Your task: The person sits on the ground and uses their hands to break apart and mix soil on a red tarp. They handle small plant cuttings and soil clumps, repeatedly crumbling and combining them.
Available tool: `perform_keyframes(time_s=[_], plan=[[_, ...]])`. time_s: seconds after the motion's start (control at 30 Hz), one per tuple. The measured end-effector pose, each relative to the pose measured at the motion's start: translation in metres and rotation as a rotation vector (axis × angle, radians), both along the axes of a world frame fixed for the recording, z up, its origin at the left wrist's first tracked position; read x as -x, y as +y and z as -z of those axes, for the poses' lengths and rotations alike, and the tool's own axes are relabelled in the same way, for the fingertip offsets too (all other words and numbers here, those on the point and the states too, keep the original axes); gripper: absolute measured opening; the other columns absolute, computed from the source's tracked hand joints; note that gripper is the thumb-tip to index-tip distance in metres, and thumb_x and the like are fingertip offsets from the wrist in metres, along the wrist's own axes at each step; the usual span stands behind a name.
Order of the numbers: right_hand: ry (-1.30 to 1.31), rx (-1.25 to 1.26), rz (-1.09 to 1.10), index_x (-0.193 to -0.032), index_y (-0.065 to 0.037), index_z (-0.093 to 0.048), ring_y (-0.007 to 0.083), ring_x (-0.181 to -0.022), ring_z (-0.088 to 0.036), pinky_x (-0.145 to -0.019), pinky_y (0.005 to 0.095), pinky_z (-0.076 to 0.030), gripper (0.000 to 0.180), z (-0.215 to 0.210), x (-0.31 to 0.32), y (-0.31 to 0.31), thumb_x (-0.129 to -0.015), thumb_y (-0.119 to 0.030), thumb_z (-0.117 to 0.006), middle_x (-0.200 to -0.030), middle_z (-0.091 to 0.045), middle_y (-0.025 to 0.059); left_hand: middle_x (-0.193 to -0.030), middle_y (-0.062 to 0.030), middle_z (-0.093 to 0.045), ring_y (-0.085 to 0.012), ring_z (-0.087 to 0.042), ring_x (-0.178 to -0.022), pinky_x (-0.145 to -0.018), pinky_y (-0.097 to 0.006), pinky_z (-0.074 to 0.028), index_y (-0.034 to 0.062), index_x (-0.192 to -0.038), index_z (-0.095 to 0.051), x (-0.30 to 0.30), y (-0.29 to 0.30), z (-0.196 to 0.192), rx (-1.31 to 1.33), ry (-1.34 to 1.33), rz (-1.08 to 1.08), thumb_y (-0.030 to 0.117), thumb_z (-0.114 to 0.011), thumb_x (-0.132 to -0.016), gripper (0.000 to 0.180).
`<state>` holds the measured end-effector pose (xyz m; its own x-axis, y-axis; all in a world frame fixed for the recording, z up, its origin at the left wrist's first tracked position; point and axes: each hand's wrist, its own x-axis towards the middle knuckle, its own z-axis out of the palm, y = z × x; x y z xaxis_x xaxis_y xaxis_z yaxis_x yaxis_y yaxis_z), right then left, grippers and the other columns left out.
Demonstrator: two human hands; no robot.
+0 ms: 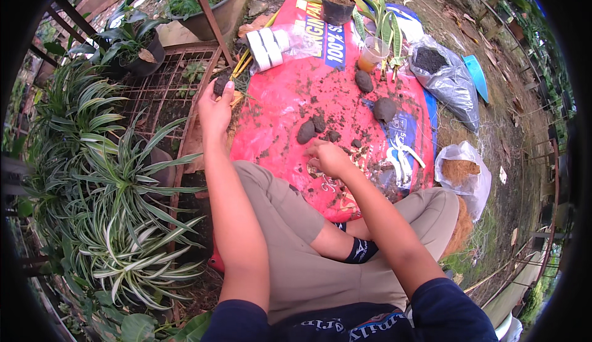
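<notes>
My left hand (216, 109) is raised over the left edge of a red plastic sack (290, 95) spread flat on the ground. Its fingers close on a small dark clump of soil and roots (222, 85). My right hand (328, 158) rests low on the sack's near part, fingers curled down onto the soil-strewn plastic; what it grips, if anything, is hidden. Dark soil lumps (306, 131) lie just beyond it, and two more lumps (384, 109) lie farther right. I sit cross-legged in khaki trousers (296, 243).
Striped-leaf plants (117, 206) crowd the left beside a rusty wire rack (166, 89). At the far end stand a black pot (337, 8) with soil, long-leaved cuttings (382, 21), a clear cup (372, 52) and white rolls in a bag (268, 45). Bags of dark soil (441, 71) and brown fibre (461, 172) sit right.
</notes>
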<state>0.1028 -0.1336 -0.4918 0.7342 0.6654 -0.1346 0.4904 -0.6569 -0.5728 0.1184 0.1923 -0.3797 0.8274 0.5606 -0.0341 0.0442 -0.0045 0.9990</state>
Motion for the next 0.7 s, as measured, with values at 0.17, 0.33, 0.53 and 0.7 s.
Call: perform_keyframes(time_s=[0.17,0.33,0.53,0.7], plan=[[-0.081,-0.055,-0.097,-0.106,-0.019,-0.084,0.0284,-0.108,-0.072,-0.09,0.045,-0.059,0.02,0.005,0.034,-0.033,-0.088,-0.015,-0.076,-0.108,-0.073,0.0041,-0.108,-0.0034,-0.074,-0.009,-0.067,-0.089,-0.079,-0.026,-0.054,-0.0046,-0.139,-0.064,-0.006,-0.003,0.002,-0.001,0.027,0.016,0.018,-0.078,-0.103,0.045],[-0.268,-0.056,-0.107,-0.101,-0.016,-0.079,0.03,-0.098,-0.072,-0.084,0.0453,-0.06,0.012,0.031,0.045,-0.046,-0.093,-0.019,-0.071,-0.107,-0.071,0.0053,-0.105,0.0031,-0.075,-0.0059,-0.065,-0.088,-0.07,-0.023,-0.046,0.0039,-0.142,-0.065,-0.004,-0.002,0.012,0.01,0.028,0.015,0.03,-0.08,-0.102,0.05],[-0.301,-0.128,0.566,-0.109,-0.007,-0.068,0.0336,-0.085,-0.073,-0.077,0.0489,-0.057,0.02,0.019,0.032,-0.029,-0.109,-0.025,-0.06,-0.11,-0.07,0.0138,-0.105,-0.0008,-0.074,-0.0073,-0.064,-0.085,-0.073,-0.024,-0.049,-0.0008,-0.144,-0.062,0.007,0.009,0.012,0.002,0.054,0.019,0.021,-0.079,-0.102,0.05],[0.444,-0.733,1.214,-0.122,-0.001,-0.064,0.0251,-0.09,-0.071,-0.082,0.0432,-0.057,0.022,0.03,-0.04,-0.007,-0.11,-0.02,-0.06,-0.122,-0.07,0.0164,-0.104,-0.0023,-0.073,-0.0079,-0.063,-0.084,-0.075,-0.025,-0.051,-0.0041,-0.145,-0.061,-0.004,-0.014,-0.002,-0.008,0.05,0.022,0.018,-0.078,-0.103,0.05]])
